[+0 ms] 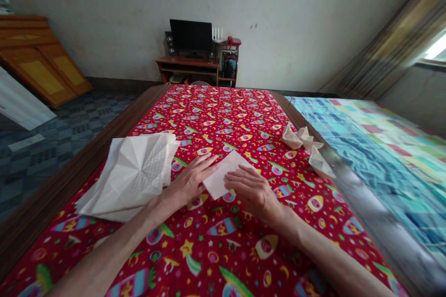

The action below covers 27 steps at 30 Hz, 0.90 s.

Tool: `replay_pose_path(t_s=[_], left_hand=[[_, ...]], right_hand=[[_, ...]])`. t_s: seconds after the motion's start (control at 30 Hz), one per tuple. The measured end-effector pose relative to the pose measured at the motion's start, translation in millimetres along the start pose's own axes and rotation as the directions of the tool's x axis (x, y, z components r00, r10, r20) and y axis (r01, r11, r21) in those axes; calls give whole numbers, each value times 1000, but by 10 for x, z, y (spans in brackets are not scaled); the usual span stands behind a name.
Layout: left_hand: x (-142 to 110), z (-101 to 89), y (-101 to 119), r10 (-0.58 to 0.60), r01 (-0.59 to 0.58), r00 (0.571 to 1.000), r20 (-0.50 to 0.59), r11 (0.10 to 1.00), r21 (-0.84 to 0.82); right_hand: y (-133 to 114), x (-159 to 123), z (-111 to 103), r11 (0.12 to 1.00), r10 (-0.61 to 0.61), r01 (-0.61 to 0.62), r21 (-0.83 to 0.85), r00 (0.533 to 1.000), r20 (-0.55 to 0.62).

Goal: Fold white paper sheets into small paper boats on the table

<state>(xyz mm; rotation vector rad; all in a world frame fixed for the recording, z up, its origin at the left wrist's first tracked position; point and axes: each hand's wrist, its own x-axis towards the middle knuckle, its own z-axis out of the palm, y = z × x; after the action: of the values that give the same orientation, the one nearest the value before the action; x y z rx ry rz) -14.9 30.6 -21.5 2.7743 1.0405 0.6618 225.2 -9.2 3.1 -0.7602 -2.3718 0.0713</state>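
A small folded square of white paper (223, 174) lies flat on the red patterned cloth (216, 250), turned so one corner points away from me. My left hand (195, 174) rests at its left edge, fingers stretched out, fingertips touching the paper. Over the paper's right part lies my right hand (252, 190), its fingers extended and pressed down flat; they hide that side of the sheet. To the left sits a stack of creased white paper sheets (128, 171). Several folded paper shapes (318, 160) with pointed tips stand at the right edge of the cloth.
The cloth covers a table with dark wooden edges (139, 113). Right of it is a bed with a blue checked cover (355, 162). By the far wall a desk (190, 65) holds a monitor (191, 36), speakers and a red telephone (233, 41). A wooden cabinet (45, 60) stands left.
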Motion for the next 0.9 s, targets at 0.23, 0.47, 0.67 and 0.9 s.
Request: replay_pose_path(t_s=[0.23, 0.47, 0.67, 0.9], left_hand=[[-44, -212, 315, 188, -185, 981, -43, 980, 70], [-193, -113, 548, 120, -121, 993, -12, 992, -24], [-173, -27, 474, 34, -38, 998, -48, 996, -79], [-121, 20, 390, -172, 147, 984, -42, 924, -354]], right_hand=[[173, -284, -99, 993, 116, -116, -5, 993, -20], [-31, -395, -216, 979, 94, -68, -193, 987, 132], [8, -467, -103, 978, 183, -175, -112, 981, 67], [-3, -428, -147, 900, 417, -433, 57, 891, 180]])
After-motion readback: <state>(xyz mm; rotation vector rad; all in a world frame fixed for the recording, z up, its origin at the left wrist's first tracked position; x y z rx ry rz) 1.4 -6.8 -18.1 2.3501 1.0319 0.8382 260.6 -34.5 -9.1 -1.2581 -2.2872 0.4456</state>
